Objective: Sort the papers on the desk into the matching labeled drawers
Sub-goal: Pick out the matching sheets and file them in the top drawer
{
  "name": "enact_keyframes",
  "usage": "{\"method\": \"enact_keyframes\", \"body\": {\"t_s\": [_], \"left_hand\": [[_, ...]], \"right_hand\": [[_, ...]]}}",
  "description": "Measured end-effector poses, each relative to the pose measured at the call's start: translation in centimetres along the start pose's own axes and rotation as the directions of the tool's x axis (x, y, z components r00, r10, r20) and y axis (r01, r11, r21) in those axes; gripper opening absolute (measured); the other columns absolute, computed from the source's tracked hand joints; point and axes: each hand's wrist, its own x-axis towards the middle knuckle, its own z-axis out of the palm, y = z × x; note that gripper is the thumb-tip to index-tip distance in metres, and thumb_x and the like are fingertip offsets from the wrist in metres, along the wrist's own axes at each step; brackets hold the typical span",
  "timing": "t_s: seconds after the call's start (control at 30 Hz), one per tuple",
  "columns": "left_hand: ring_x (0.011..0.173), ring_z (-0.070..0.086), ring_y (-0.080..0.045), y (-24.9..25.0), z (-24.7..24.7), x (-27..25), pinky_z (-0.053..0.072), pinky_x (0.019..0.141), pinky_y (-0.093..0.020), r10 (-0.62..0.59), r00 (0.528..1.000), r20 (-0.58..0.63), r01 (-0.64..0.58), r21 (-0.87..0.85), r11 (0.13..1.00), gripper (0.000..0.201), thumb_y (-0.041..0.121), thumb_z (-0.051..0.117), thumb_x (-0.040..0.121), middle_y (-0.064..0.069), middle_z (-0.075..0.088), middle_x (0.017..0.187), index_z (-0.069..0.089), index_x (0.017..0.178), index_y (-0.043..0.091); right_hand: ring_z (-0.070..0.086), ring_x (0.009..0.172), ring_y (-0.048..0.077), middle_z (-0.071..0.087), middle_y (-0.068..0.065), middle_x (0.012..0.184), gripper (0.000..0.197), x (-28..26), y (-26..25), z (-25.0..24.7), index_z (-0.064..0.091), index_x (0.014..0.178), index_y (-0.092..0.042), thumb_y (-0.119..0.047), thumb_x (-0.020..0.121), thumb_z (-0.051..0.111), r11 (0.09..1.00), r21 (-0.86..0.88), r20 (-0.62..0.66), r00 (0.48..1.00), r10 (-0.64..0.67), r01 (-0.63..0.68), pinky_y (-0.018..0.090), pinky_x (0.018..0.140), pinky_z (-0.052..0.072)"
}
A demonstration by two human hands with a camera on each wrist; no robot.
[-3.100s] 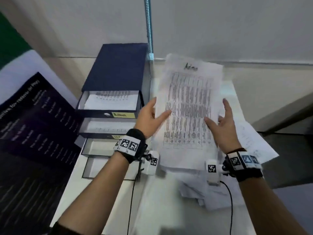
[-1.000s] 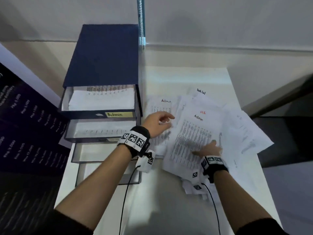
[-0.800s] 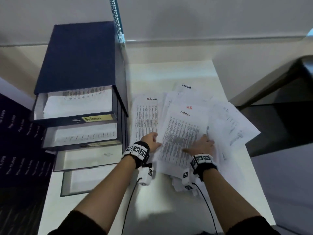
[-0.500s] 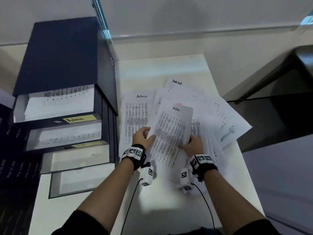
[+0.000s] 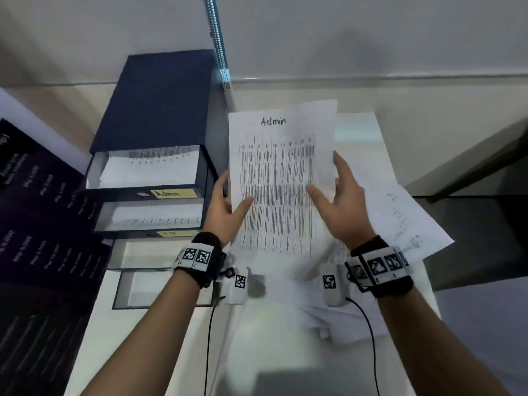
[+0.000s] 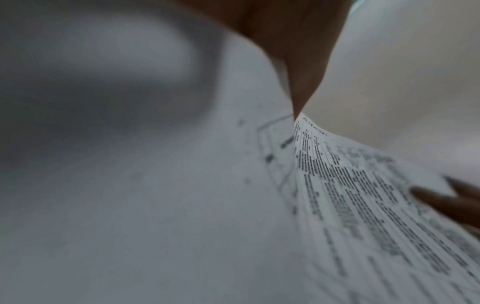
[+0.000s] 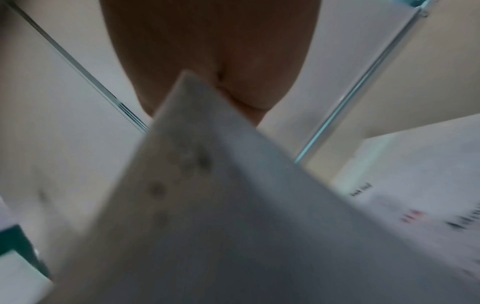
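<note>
Holding Admin sheet [image 5: 281, 178] lengthwise, heading away: left hand [image 5: 225, 207], right hand [image 5: 343, 204] pinching side edges.

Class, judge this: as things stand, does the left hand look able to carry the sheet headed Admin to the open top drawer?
Probably yes. The left hand pinches the Admin sheet right beside the open Admin drawer, with nothing between them.

Before me: a pale wall [image 5: 371, 32] at twelve o'clock, a metal pole [image 5: 217, 38] rising against it; a dark poster [image 5: 34, 224] at nine o'clock.
</note>
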Motion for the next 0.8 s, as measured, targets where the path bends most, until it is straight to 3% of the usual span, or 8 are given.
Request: {"method": "enact_keyframes", "body": {"t_s": [0.07, 0.13, 0.23, 0.33, 0.47, 0.53, 0.67, 0.8], "left_hand": [[0.060, 0.061, -0.024, 3.2, -3.4, -0.9, 0.055, 0.057, -0.031, 0.119, 0.990, -0.072, -0.120, 0.001, 0.993, 0.080, 0.028, 0.068, 0.092, 0.011, 0.070, 0.078, 0.017, 0.152, 0.039], [0.043, 0.038, -0.010, 6.1, -6.6, -2.0, 0.036, 0.043, -0.020, 0.209, 0.974, -0.088, -0.207, 0.027, 0.978, 0.078, 0.024, 0.068, 0.092, -0.009, 0.052, 0.064, 0.019, 0.153, 0.036], [0.042, 0.040, -0.003, 7.0, -10.7, -2.5, 0.036, 0.043, -0.015, 0.247, 0.965, -0.092, -0.243, 0.048, 0.969, 0.066, 0.019, 0.067, 0.093, -0.030, 0.062, 0.105, 0.029, 0.146, 0.031], [0.061, 0.060, -0.033, 6.3, -14.2, -3.0, 0.056, 0.062, -0.037, 0.196, 0.971, -0.137, -0.205, -0.053, 0.977, 0.079, 0.024, 0.067, 0.093, -0.014, 0.073, 0.087, 0.016, 0.153, 0.037], [0.062, 0.056, -0.018, 3.7, -19.2, -4.5, 0.050, 0.064, -0.033, 0.068, 0.997, -0.044, -0.068, 0.010, 0.998, 0.097, 0.030, 0.069, 0.090, -0.021, 0.061, 0.073, -0.003, 0.151, 0.049], [0.060, 0.047, -0.019, 2.9, -21.5, -5.8, 0.042, 0.061, -0.033, 0.067, 0.998, 0.008, -0.067, 0.015, 0.998, 0.089, 0.027, 0.070, 0.089, -0.031, 0.059, 0.075, 0.009, 0.147, 0.058], [0.070, 0.047, -0.025, 3.8, -25.6, -7.9, 0.039, 0.080, -0.028, 0.127, 0.991, -0.053, -0.132, -0.102, 0.986, 0.034, 0.010, 0.065, 0.093, -0.012, 0.056, 0.069, 0.068, 0.121, 0.029], [0.090, 0.068, -0.012, 5.2, -29.0, -8.7, 0.053, 0.084, -0.021, 0.106, 0.991, -0.087, -0.123, -0.224, 0.967, 0.023, 0.003, 0.059, 0.094, -0.006, 0.075, 0.103, 0.075, 0.107, 0.011]], "right_hand": [[0.062, 0.113, 0.000, 0.055, -0.024, 0.133, 0.075, 1.5, -2.4, 0.0, 0.026, 0.152, -0.027, -0.018, 0.092, 0.069, 0.997, 0.077, 0.056, 0.998, -0.014, 0.009, 0.023, 0.096, 0.051], [0.063, 0.114, 0.006, 0.050, -0.027, 0.138, 0.080, 2.4, -4.1, 1.0, 0.020, 0.152, -0.029, -0.016, 0.091, 0.069, 0.993, 0.114, 0.104, 0.994, -0.033, 0.021, 0.023, 0.094, 0.052], [0.061, 0.118, 0.012, 0.040, -0.003, 0.153, 0.089, 3.0, -5.7, 3.9, 0.010, 0.156, -0.021, -0.011, 0.090, 0.069, 0.989, 0.144, 0.119, 0.992, -0.043, 0.025, 0.027, 0.098, 0.051], [0.058, 0.124, 0.012, 0.032, -0.011, 0.157, 0.094, 3.2, -6.9, 7.5, 0.003, 0.157, -0.025, -0.004, 0.091, 0.066, 0.982, 0.191, 0.139, 0.990, -0.037, 0.010, 0.030, 0.101, 0.049], [0.053, 0.129, 0.013, 0.039, -0.007, 0.154, 0.094, 4.2, -8.2, 11.6, 0.007, 0.156, -0.034, 0.008, 0.090, 0.059, 0.949, 0.261, 0.195, 0.973, 0.126, -0.175, 0.045, 0.107, 0.045], [0.058, 0.123, 0.015, 0.047, -0.002, 0.149, 0.097, 4.6, -9.0, 13.0, 0.007, 0.156, -0.035, 0.012, 0.089, 0.057, 0.906, 0.290, 0.244, 0.939, 0.242, -0.309, 0.046, 0.102, 0.048], [0.069, 0.091, 0.009, 0.048, -0.006, 0.138, 0.064, 4.3, -10.7, 15.6, 0.039, 0.149, -0.017, 0.012, 0.093, 0.052, 0.835, 0.256, 0.389, 0.843, 0.372, -0.487, 0.029, 0.084, 0.058], [0.071, 0.074, 0.000, 0.066, 0.010, 0.121, 0.035, 3.7, -11.3, 18.4, 0.059, 0.130, 0.000, 0.004, 0.095, 0.053, 0.777, 0.167, 0.520, 0.724, 0.453, -0.607, 0.010, 0.063, 0.054]]}}
